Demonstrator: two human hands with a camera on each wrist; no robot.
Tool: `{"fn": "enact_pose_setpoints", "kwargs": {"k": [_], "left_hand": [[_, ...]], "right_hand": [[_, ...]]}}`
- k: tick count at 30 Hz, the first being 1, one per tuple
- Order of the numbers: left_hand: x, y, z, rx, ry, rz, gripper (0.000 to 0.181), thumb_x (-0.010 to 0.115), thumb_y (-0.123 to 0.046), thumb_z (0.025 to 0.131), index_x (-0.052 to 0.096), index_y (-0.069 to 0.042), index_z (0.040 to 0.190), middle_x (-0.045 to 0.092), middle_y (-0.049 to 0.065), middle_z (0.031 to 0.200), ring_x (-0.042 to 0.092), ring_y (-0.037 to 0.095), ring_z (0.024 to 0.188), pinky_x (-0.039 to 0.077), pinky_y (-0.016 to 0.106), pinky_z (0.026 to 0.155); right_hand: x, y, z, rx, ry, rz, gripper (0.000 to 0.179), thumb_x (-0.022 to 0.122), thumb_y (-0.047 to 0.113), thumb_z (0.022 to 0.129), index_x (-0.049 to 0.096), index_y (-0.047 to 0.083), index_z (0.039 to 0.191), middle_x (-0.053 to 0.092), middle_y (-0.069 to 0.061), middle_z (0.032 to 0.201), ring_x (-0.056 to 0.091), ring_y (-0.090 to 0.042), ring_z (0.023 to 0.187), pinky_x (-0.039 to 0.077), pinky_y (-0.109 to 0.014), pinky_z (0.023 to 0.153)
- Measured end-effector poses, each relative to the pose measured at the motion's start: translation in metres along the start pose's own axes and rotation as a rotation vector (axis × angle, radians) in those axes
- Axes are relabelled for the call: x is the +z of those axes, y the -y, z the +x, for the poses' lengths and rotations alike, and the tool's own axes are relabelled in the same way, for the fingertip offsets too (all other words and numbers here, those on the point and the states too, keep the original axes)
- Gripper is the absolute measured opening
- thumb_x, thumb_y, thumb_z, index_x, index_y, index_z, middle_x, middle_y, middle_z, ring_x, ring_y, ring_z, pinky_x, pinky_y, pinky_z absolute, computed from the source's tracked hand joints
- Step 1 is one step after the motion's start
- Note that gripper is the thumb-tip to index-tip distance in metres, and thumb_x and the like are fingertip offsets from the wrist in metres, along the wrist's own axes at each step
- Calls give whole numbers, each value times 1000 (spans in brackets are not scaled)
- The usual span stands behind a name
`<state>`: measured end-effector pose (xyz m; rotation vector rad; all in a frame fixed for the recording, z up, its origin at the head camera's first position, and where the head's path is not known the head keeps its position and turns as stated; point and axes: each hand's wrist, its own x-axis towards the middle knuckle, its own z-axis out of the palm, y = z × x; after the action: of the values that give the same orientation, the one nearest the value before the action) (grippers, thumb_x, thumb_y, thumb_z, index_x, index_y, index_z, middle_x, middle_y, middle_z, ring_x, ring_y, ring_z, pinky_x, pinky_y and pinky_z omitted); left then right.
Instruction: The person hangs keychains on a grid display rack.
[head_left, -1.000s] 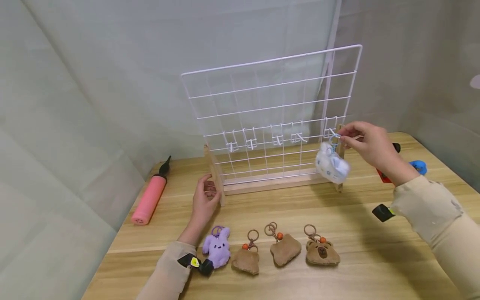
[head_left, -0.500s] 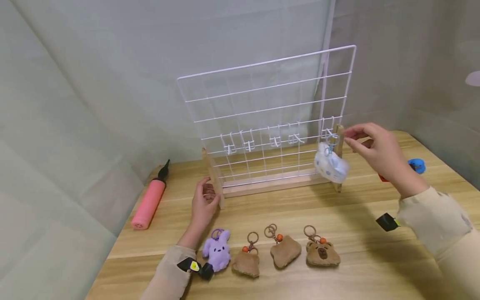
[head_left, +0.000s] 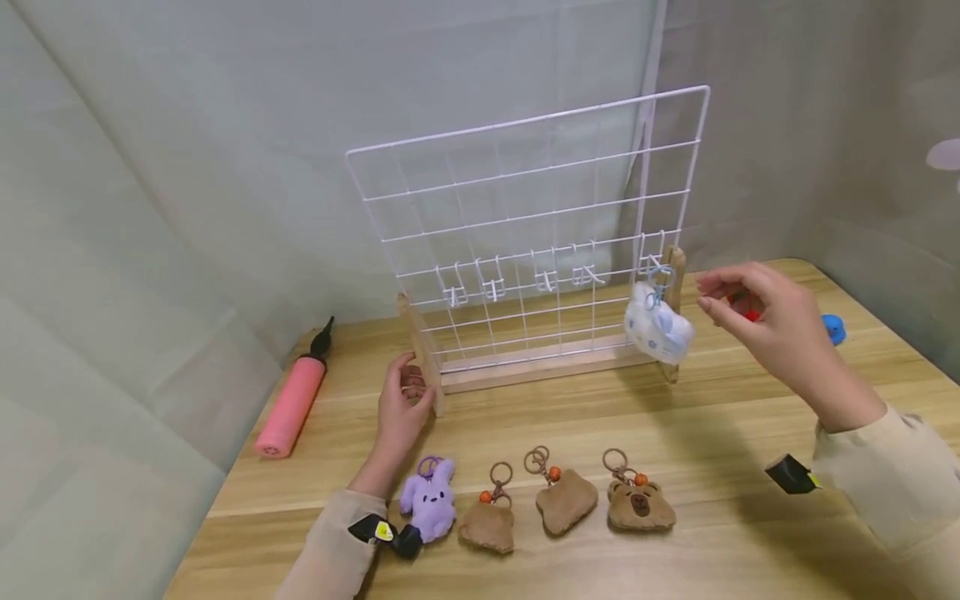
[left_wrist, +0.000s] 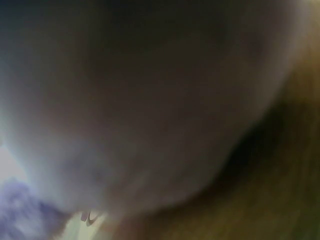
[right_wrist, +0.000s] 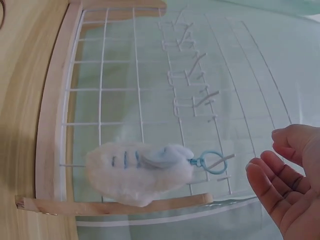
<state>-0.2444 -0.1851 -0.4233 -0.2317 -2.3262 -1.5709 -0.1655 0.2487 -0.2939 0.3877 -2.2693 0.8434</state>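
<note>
A white plush keychain with blue details [head_left: 656, 327] hangs by its light-blue ring from the rightmost hook of a white wire grid rack [head_left: 525, 217]. In the right wrist view, the ring [right_wrist: 215, 162] loops round the hook. My right hand [head_left: 783, 329] is off to the right of this plush, fingers loosely bent and holding nothing. At the rack's left end, my left hand [head_left: 401, 408] grips the wooden side support [head_left: 422, 354], thumb in front. The left wrist view is dark and blurred, with a purple patch of plush [left_wrist: 25, 212] at its lower left.
Several bare hooks [head_left: 546, 282] line the grid. A purple bunny plush keychain [head_left: 431, 504] and three brown plush keychains [head_left: 566, 502] lie in front. A pink hand pump [head_left: 292, 404] lies at left; a blue item [head_left: 832, 327] is behind the right hand.
My right hand has let go of the white plush keychain's ring and moved right and slightly down. The plush stays hanging on the hook. My left hand stays at the wooden support.
</note>
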Motion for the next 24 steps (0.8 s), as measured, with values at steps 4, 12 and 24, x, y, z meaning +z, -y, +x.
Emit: {"fn": "enact_pose_setpoints", "kwargs": {"k": [4, 12, 24], "left_hand": [[-1, -1, 0, 1, 5, 0, 62, 61, 18, 78, 39, 6, 135, 55, 27, 113, 53, 19, 92, 49, 10, 75], [0, 6, -1, 48, -1, -15, 61, 62, 17, 78, 41, 3, 134, 55, 24, 110, 53, 14, 89, 49, 9, 73], [-1, 5, 0, 68, -6, -22, 60, 62, 16, 78, 40, 4, 133, 55, 25, 109, 52, 12, 88, 49, 10, 72]], "right_hand": [[0, 4, -9, -37, 1, 7, 25, 72, -2, 80, 68, 4, 104, 53, 28, 94, 49, 13, 70, 42, -1, 63], [7, 5, -27, -88, 64, 35, 34, 75, -7, 74, 68, 4, 105, 64, 10, 97, 51, 17, 80, 45, 0, 68], [31, -2, -59, -111, 180, 71, 35, 76, -10, 70, 67, 5, 101, 67, -3, 92, 55, 10, 78, 48, -4, 65]]}}
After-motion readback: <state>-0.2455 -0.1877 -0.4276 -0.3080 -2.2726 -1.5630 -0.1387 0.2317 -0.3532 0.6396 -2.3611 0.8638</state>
